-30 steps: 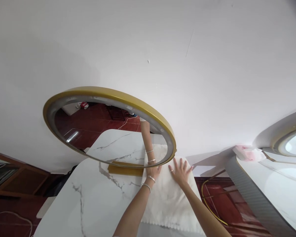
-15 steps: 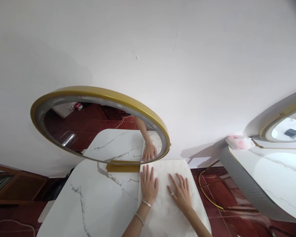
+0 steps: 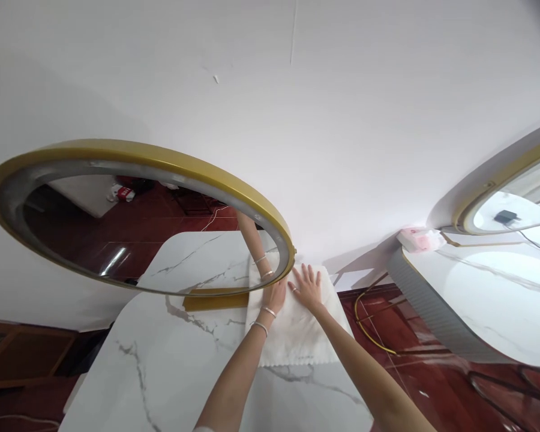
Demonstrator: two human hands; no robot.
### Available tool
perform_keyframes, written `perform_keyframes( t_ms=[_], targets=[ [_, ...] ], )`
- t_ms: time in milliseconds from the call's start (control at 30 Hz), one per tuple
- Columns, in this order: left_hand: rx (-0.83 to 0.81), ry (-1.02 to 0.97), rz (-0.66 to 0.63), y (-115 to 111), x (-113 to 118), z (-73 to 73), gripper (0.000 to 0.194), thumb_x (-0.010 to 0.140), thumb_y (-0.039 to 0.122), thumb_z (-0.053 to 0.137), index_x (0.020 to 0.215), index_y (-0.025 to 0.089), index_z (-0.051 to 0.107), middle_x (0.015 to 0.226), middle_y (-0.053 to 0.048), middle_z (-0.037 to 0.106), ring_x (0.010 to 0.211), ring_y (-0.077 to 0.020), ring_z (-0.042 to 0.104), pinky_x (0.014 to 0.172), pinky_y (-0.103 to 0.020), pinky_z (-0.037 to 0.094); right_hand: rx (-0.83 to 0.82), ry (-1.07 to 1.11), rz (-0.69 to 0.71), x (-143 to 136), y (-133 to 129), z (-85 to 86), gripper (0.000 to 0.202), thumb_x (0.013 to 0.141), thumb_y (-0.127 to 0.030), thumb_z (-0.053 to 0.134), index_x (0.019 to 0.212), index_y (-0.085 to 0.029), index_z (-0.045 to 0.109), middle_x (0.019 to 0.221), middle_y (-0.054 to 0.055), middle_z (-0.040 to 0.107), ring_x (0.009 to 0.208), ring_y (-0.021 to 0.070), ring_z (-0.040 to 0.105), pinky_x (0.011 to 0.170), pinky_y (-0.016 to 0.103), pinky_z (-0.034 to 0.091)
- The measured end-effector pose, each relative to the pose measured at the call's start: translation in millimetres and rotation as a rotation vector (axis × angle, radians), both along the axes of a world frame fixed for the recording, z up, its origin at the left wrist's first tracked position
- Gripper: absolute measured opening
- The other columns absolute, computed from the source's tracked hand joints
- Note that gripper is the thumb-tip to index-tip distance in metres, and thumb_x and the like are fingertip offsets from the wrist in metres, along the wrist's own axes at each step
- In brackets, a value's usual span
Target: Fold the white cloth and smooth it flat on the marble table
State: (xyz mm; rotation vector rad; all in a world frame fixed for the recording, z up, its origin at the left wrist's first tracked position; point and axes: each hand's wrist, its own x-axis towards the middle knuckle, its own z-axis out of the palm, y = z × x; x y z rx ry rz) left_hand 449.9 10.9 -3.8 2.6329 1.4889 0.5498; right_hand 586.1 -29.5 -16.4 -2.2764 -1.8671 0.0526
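A white cloth [image 3: 297, 342] with a scalloped near edge lies on the white marble-patterned table [image 3: 184, 372]. My left hand [image 3: 274, 297] rests on the cloth right at the lower rim of a round gold-framed mirror [image 3: 198, 171]. That hand looks flat, though the rim hides most of its fingers; two bracelets circle the wrist. Just right of the mirror, my right hand [image 3: 308, 288] lies open on the cloth's far part, fingers spread, a ring on one. Part of the left forearm shows reflected in the glass.
A gold base [image 3: 216, 300] sits under the mirror, left of the cloth. A white wall [image 3: 342, 120] rises behind. To the right stand another marble-topped table [image 3: 486, 288], a pink-and-white packet [image 3: 420, 239] and a second round mirror [image 3: 517, 174]. The floor [image 3: 396, 324] is dark red.
Both hands have moved forward across the cloth, toward the wall. The cloth's near edge now shows on the tabletop, with bare marble in front. The view has shifted right.
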Motion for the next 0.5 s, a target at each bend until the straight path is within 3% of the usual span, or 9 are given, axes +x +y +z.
perform_keyframes(
  t_ms=[67, 133, 233, 333, 400, 500],
  targets=[
    [-0.01, 0.012, -0.045, -17.4, -4.4, 1.3, 0.043, 0.093, 0.021, 0.036, 0.135, 0.024, 0.048, 0.141, -0.005, 0.05, 0.131, -0.0222, 0.043, 0.107, -0.041, 0.036, 0.081, 0.006, 0.042, 4.8, -22.2, -2.6, 0.053, 0.094, -0.044, 0.036, 0.144, -0.024, 0.037, 0.151, 0.009, 0.032, 0.14, 0.0267, 0.024, 0.114, 0.049, 0.014],
    [-0.014, 0.022, -0.053, -48.1, -17.4, 1.9, 0.047, 0.094, 0.024, 0.038, 0.14, 0.023, 0.04, 0.148, -0.007, 0.04, 0.137, -0.0235, 0.034, 0.111, -0.045, 0.032, 0.193, -0.003, 0.065, 8.4, -61.0, -7.4, 0.053, 0.095, -0.043, 0.034, 0.144, -0.023, 0.036, 0.15, 0.01, 0.035, 0.139, 0.0248, 0.028, 0.114, 0.045, 0.019],
    [0.0, 0.041, -0.033, -113.1, -49.8, -0.7, 0.055, 0.094, 0.034, 0.04, 0.147, 0.028, 0.027, 0.155, -0.004, 0.025, 0.142, -0.024, 0.024, 0.113, -0.047, 0.029, 0.28, -0.04, 0.04, 7.7, -134.4, -13.0, 0.057, 0.094, -0.044, 0.036, 0.148, -0.028, 0.026, 0.152, 0.008, 0.031, 0.14, 0.0265, 0.027, 0.113, 0.048, 0.02],
    [0.013, 0.097, 0.029, -174.2, -80.7, -6.9, 0.061, 0.091, 0.038, 0.043, 0.148, 0.034, 0.02, 0.156, -0.001, 0.022, 0.143, -0.0241, 0.021, 0.111, -0.046, 0.031, 0.25, -0.065, 0.054, 0.0, -192.8, -14.2, 0.063, 0.092, -0.046, 0.039, 0.15, -0.03, 0.019, 0.154, 0.006, 0.027, 0.141, 0.0272, 0.025, 0.113, 0.05, 0.019],
    [0.017, 0.128, 0.046, -194.6, -91.5, -9.4, 0.063, 0.091, 0.037, 0.044, 0.148, 0.034, 0.02, 0.156, -0.001, 0.023, 0.143, -0.0244, 0.023, 0.11, -0.045, 0.033, 0.246, -0.069, 0.066, -4.8, -209.7, -14.7, 0.065, 0.091, -0.047, 0.04, 0.15, -0.029, 0.019, 0.154, 0.007, 0.027, 0.14, 0.0277, 0.025, 0.113, 0.05, 0.019],
    [0.028, 0.127, 0.027, -187.4, -91.6, -7.5, 0.061, 0.091, 0.037, 0.044, 0.148, 0.032, 0.022, 0.156, -0.002, 0.023, 0.142, -0.0256, 0.024, 0.112, -0.045, 0.03, 0.283, -0.057, 0.067, -4.2, -200.2, -17.6, 0.061, 0.092, -0.045, 0.04, 0.148, -0.026, 0.026, 0.152, 0.01, 0.031, 0.139, 0.0293, 0.027, 0.112, 0.051, 0.021]
  ],
)
